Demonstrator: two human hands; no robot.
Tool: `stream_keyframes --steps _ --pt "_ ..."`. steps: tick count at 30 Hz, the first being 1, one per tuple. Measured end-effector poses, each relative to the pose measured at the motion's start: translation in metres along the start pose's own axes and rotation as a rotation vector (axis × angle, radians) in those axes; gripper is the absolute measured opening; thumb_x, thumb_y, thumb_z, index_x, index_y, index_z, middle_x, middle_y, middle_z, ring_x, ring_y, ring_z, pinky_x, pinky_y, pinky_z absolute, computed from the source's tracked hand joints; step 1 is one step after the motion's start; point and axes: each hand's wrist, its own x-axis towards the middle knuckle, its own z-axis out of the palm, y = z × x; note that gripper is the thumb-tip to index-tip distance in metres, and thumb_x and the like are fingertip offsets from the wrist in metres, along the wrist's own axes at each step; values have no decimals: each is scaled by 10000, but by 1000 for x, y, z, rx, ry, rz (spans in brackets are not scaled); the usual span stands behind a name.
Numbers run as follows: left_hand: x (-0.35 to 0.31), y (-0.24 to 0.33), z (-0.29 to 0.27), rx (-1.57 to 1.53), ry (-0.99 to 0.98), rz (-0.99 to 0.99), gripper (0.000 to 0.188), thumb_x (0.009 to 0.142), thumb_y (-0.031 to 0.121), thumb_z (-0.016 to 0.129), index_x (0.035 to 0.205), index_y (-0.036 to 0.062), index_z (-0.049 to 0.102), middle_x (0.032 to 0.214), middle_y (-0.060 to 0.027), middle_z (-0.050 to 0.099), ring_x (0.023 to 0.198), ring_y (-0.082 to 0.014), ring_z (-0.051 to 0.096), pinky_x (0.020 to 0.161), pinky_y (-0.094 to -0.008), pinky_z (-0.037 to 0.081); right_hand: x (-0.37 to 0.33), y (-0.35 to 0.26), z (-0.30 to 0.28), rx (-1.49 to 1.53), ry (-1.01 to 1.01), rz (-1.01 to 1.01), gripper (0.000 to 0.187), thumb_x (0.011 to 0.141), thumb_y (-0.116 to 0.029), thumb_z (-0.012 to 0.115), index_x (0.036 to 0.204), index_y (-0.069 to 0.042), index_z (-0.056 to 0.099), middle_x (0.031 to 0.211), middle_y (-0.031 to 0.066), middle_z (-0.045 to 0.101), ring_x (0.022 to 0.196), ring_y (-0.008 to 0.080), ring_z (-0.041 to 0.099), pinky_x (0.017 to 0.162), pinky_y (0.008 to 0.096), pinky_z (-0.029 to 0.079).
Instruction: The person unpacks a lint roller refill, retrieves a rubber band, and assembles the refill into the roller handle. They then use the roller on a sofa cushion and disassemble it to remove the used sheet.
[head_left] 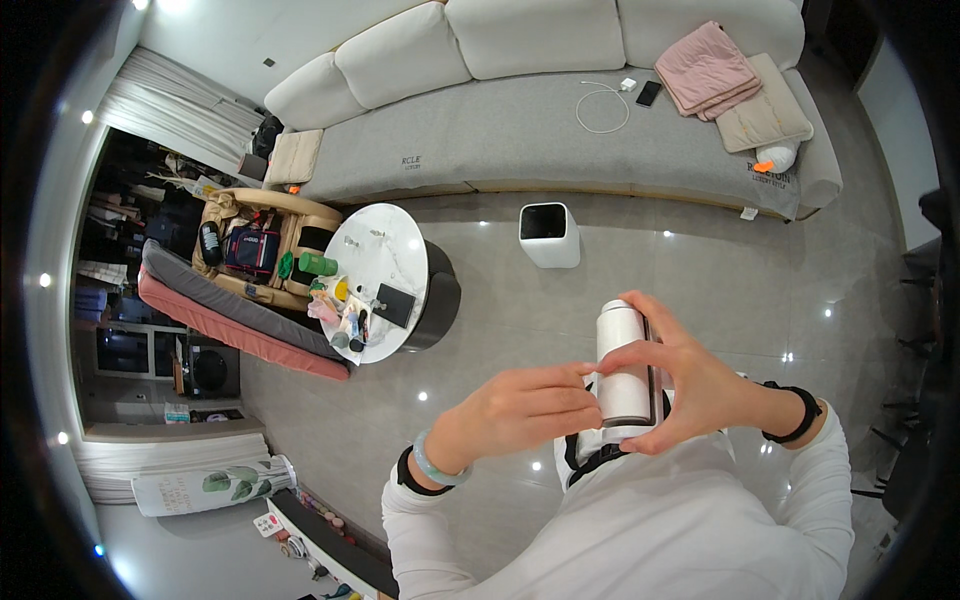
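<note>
A white cylinder (622,385), shaped like a bottle with a narrower top, stands lengthwise in front of my body, with a dark strip along its right side. My right hand (690,375) curves around it from the right: one finger reaches its top, another crosses its front, and one digit is near its lower end. From the left, my left hand (525,405) holds its fingers nearly straight and close together, fingertips against the cylinder's left side. The ends of those fingers partly merge with its edge. Whatever lies behind the cylinder is hidden.
Ahead on the tiled floor stands a white bin-shaped box (550,243) with a dark top. To the left is a round marble-topped table (395,240) with clutter, beside a tan armchair (310,210). A long grey sofa (480,140) spans the far side.
</note>
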Motion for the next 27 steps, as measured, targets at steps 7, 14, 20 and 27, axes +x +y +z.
stream_keyframes --steps 7,14,20,27 --pt "6 7 9 12 287 -457 178 726 -8 772 889 57 743 831 -56 709 719 -221 644 844 -363 590 12 5 8 -566 497 -306 710 465 -212 901 1132 -202 658 1489 335 168 1290 537 296 988 581 359" --pt "11 16 26 193 420 -580 166 735 3 788 889 48 745 794 -73 707 670 -240 642 776 -352 591 17 12 17 -841 626 -394 692 463 -189 878 1120 -219 663 1464 361 209 1265 562 307 976 600 374" --pt "16 22 35 376 393 -601 176 756 -23 753 917 42 729 766 -83 690 677 -255 642 754 -358 592 23 16 20 -1009 663 -434 633 511 -228 831 1119 -213 655 1404 392 287 1215 573 362 959 603 410" --pt "20 24 40 575 307 -605 133 752 -6 724 870 45 687 758 -74 665 683 -263 629 764 -365 577 29 17 20 -1012 637 -439 578 568 -208 792 1127 -185 647 1402 399 298 1219 584 365 976 598 420"
